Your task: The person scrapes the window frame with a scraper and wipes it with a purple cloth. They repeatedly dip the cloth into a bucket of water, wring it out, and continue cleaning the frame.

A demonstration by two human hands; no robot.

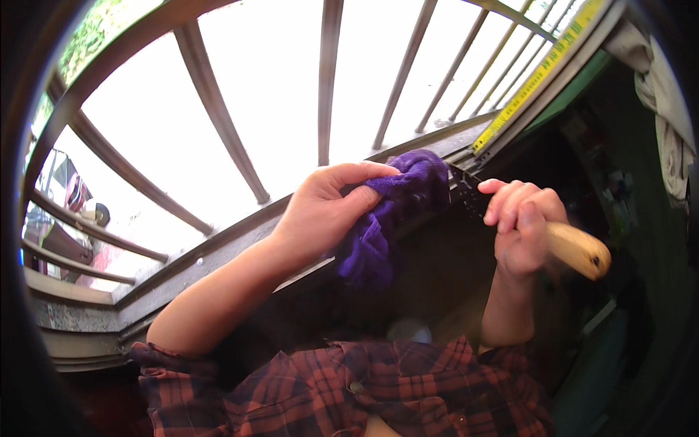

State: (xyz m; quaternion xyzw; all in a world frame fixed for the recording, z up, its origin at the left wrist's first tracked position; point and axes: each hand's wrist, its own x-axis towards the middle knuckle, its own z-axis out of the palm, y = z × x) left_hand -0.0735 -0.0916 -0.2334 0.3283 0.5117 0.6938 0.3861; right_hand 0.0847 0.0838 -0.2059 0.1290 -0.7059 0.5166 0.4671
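Note:
My left hand (327, 207) pinches a bunched purple cloth (418, 172) between thumb and fingers, and the cloth's loose end hangs below. Opposite it, my right hand (521, 226) grips a tool by its pale wooden handle (581, 250), whose butt end points out to the right. From that fist a dark blade-like part (471, 194), speckled with light spots, reaches towards the cloth. The cloth appears to lie against or around the tool's far end. What that end looks like is hidden by the fabric and the dark background.
Curved metal window bars (327, 82) stand beyond my hands, with bright light behind. A grey sill and track (158, 297) run below them. A yellow strip with dark print (535, 82) lies along the window frame. Light fabric (663, 109) hangs at the right.

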